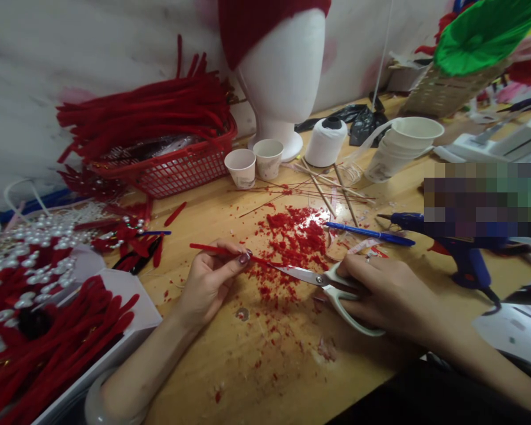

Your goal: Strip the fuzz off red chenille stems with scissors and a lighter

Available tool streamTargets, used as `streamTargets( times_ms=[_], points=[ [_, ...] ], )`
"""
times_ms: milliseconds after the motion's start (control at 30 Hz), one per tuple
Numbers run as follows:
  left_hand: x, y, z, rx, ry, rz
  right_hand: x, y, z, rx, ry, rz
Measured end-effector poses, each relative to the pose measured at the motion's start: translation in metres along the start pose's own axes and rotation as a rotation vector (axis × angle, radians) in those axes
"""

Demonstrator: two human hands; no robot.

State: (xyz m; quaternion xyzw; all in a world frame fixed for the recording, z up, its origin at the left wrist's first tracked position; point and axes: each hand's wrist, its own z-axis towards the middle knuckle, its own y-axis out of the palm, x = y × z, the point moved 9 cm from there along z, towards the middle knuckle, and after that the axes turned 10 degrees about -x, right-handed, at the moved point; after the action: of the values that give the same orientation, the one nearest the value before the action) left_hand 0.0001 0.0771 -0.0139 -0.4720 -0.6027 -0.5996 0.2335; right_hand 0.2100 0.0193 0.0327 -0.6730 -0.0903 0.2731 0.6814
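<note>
- My right hand (380, 286): closed around the handles of the scissors (321, 280), fingers through the loops.
- My left hand (215, 277): thumb and fingers pinched on a slender red strip (207, 248).
- Scissors: blades nearly together, tips at the strip's right end.
- Red strip: passes through my left pinch, protruding both sides, over red clippings (294, 233).
- Printing on the paper cup (241, 168): too small to read.
</note>
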Motion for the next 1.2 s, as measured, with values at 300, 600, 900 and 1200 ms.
streamTargets(
  times_ms=[300, 600, 900, 1200],
  points=[
    [0.001, -0.003, 0.000, 0.049, 0.017, 0.018, 0.007, -0.016, -0.002, 0.031, 0.034, 0.045],
    [0.001, 0.001, -0.001, 0.016, -0.002, 0.093, -0.003, -0.009, -0.001, 0.010, -0.017, -0.072],
    [-0.001, 0.008, -0.003, -0.038, -0.011, 0.196, -0.013, -0.011, 0.007, 0.068, -0.053, -0.112],
    [-0.006, 0.009, -0.004, -0.071, -0.055, 0.157, -0.010, -0.005, 0.005, 0.043, -0.038, -0.128]
  ],
)
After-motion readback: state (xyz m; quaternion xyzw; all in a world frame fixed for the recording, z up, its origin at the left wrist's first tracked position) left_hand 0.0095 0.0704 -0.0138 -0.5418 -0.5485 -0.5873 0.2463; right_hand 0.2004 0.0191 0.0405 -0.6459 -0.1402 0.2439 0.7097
